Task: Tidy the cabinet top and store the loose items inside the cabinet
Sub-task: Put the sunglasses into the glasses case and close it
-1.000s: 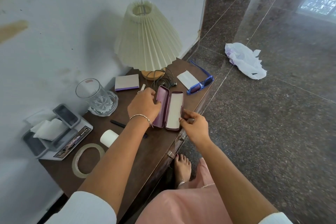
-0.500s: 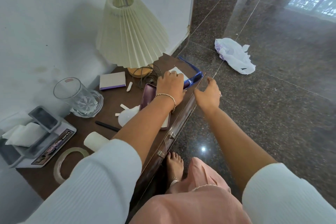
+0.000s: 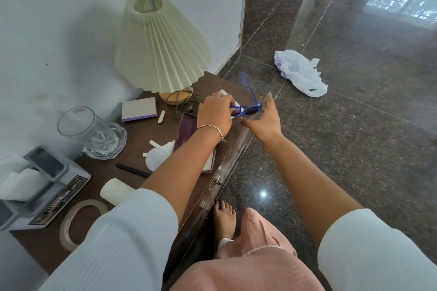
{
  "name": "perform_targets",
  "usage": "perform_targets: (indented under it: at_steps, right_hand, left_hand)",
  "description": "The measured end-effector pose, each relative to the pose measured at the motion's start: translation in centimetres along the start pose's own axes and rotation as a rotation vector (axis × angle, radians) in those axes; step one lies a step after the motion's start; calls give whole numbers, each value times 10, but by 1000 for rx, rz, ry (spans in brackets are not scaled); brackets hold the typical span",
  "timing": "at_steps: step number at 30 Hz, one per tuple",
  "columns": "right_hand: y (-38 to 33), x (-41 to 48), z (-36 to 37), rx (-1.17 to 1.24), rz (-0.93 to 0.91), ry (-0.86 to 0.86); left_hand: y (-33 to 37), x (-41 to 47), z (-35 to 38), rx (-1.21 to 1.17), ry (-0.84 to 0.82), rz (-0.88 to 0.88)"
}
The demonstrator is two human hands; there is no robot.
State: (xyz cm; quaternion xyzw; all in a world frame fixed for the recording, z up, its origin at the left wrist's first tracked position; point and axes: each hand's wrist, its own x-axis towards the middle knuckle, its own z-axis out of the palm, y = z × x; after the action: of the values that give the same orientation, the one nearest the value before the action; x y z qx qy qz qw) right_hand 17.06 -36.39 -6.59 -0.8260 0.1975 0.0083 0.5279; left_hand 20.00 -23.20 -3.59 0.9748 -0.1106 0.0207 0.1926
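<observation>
The left hand (image 3: 216, 113) grips one end of the blue sunglasses (image 3: 247, 109), its fingers curled closed around the frame. The right hand (image 3: 263, 120) meets the other end of the frame with its fingers spread and only loosely bent; the thumb and forefinger touch the frame corner, but whether they truly pinch it cannot be told. The sunglasses hang between the two hands, lifted off the cabinet top (image 3: 146, 139) above its front edge, with one arm of the frame sticking upward, blurred.

Just under the left wrist lies the open purple glasses case (image 3: 186, 130), flat on the wood, partly hidden by the forearm. Beside the case, on the side away from the right hand, sit a white round object (image 3: 157, 158) and small white bits. Beyond the left knuckles stands the pleated lamp (image 3: 160, 45) on its wooden base, with a dark cord (image 3: 186, 104) coiled at its foot. Further from the left hand are a small notepad (image 3: 139, 109), a glass jar (image 3: 87, 130) on a glass dish, a black pen (image 3: 132, 170), a white candle (image 3: 115, 191), a roll of tape (image 3: 80, 224) and a grey tray (image 3: 40, 184) with tissues near the wall.

Past the right hand, well apart on the dark stone floor (image 3: 354, 149), lies a crumpled white plastic bag (image 3: 300, 73). Below both arms a bare foot shows beside the cabinet front.
</observation>
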Motion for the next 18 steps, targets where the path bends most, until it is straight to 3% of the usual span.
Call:
perform_targets:
  at_steps: [9,13,18]
  right_hand:
    - [-9,-15,-15,188,1,-106]
    - [-13,-24,-20,67,-149,-89]
    - [-22,-39,-17,-79,-178,-172]
  left_hand:
    - [-7,-11,-31,-483,-77,3]
    - [-17,-15,-45,-571,-92,-34]
    - [-18,-24,-55,-616,-37,-9]
